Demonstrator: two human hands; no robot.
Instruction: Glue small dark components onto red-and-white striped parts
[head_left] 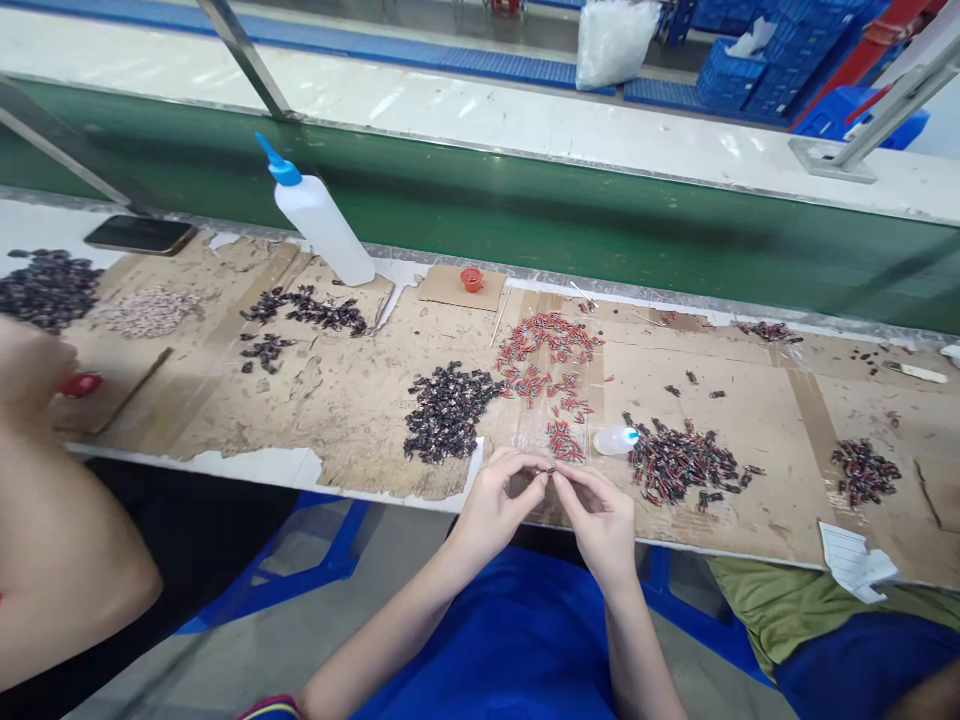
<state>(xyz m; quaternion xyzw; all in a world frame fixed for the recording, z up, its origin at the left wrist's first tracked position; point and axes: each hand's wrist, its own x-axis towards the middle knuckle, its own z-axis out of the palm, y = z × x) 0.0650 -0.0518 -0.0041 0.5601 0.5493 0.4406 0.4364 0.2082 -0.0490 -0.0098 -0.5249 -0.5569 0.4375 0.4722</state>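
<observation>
My left hand and my right hand meet at the table's front edge, fingertips pinched together on one small dark part. Just beyond them lie loose red parts. A heap of small black parts is to the left of my hands. On the right, a small white bottle with a blue tip lies beside a pile of black-and-red pieces.
A tall white bottle and a red cup stand farther back on the cardboard. A phone lies at the left. Another person's arm reaches in from the left, near black parts.
</observation>
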